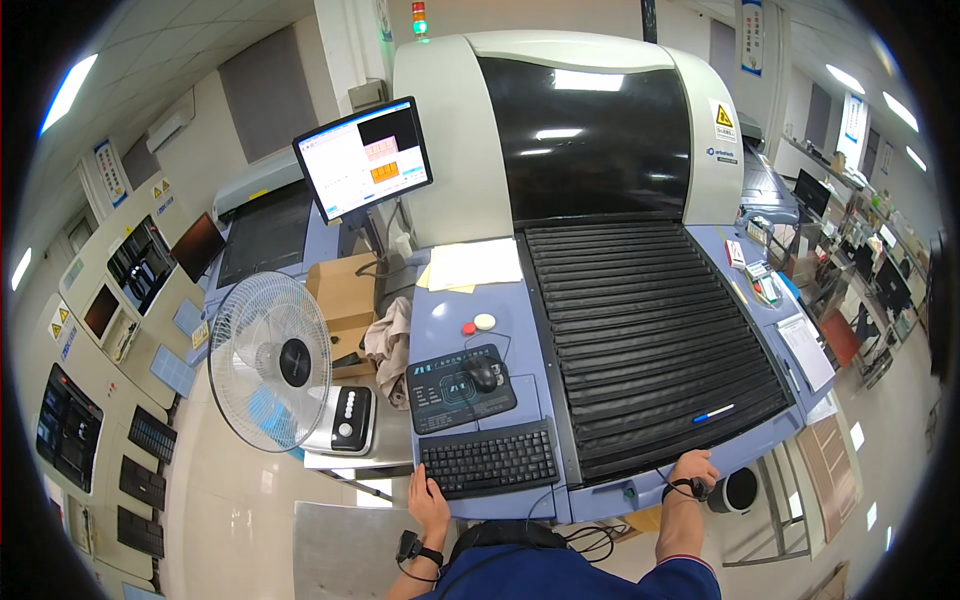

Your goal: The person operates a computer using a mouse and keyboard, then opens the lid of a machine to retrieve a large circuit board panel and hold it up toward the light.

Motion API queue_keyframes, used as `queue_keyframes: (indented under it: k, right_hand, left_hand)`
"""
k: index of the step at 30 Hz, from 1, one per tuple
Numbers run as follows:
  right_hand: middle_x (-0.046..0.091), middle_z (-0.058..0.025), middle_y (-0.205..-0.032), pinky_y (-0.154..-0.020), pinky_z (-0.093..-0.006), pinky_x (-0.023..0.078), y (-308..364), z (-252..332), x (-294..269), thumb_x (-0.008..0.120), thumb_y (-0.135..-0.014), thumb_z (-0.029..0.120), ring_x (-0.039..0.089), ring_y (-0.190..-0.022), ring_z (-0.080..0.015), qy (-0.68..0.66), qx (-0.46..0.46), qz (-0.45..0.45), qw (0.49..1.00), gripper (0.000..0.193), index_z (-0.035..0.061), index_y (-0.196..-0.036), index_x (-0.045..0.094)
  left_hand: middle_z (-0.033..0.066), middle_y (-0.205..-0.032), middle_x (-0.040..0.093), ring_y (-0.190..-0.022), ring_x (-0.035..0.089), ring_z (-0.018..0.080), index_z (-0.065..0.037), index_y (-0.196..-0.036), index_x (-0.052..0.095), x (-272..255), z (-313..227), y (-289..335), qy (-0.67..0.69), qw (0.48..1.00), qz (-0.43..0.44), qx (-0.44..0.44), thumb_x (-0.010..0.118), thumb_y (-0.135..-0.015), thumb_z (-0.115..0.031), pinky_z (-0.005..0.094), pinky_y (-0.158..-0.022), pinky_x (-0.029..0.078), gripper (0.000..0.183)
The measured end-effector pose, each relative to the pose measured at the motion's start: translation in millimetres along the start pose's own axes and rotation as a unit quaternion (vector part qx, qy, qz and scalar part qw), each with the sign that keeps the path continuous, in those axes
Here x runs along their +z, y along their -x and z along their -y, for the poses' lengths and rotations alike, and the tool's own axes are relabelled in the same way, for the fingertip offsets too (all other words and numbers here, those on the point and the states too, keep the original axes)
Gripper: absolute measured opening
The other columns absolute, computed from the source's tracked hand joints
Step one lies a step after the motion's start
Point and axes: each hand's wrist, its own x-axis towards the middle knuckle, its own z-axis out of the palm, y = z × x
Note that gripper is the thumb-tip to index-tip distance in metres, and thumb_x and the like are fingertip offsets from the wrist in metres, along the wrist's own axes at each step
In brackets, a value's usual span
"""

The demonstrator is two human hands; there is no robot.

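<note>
My left hand (pixel 430 501) rests at the left front corner of a black keyboard (pixel 490 459), fingers extended and apart, holding nothing I can see. A black mouse (pixel 484 374) sits on a dark printed mouse pad (pixel 440 393) behind the keyboard. My right hand (pixel 692 470) lies against the front edge of a large white and blue machine (pixel 455 140). Its fingers are curled, and whatever may be inside them is hidden. Close behind that hand, a blue and white pen-like stick (pixel 714 413) lies on the machine's black ribbed bed (pixel 640 330). Each wrist wears a dark strapped device.
A monitor (pixel 365 160) stands back left. A standing fan (pixel 270 360) is left of the keyboard, near a cardboard box (pixel 342 300) and crumpled cloth (pixel 388 345). Red (pixel 468 328) and pale (pixel 485 321) round buttons sit behind the mouse pad. A clipboard (pixel 806 352) lies at right.
</note>
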Motion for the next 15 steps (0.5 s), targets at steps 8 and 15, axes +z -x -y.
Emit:
queue_keyframes:
  k: [8, 15]
  right_hand:
    - [0.043, -0.0302, -0.120, -0.074, -0.0528, 0.058, -4.2, -1.7, 4.2, 0.052, -0.097, 0.038, 0.066, -0.089, -0.0448, -0.006, 0.010, 0.005, 1.000, 0.065, -0.0162, -0.126, 0.032]
    - [0.041, -0.0316, -0.124, -0.077, -0.0533, 0.057, -5.1, -2.8, 5.6, 0.051, -0.098, 0.038, 0.065, -0.094, -0.0464, -0.020, 0.010, 0.007, 1.000, 0.065, -0.0167, -0.127, 0.032]
  left_hand:
    - [0.0209, -0.133, 0.064, -0.126, 0.057, 0.0402, 0.000, -0.134, 0.060, -0.8, -2.7, -0.6, 0.002, 1.000, 0.001, 0.004, 0.048, -0.099, -0.016, 0.0456, -0.109, 0.043, 0.041]
    - [0.0210, -0.132, 0.064, -0.126, 0.057, 0.0404, 0.001, -0.133, 0.061, 0.1, -0.1, -0.2, 0.000, 1.000, 0.000, 0.004, 0.049, -0.099, -0.016, 0.0458, -0.108, 0.043, 0.040]
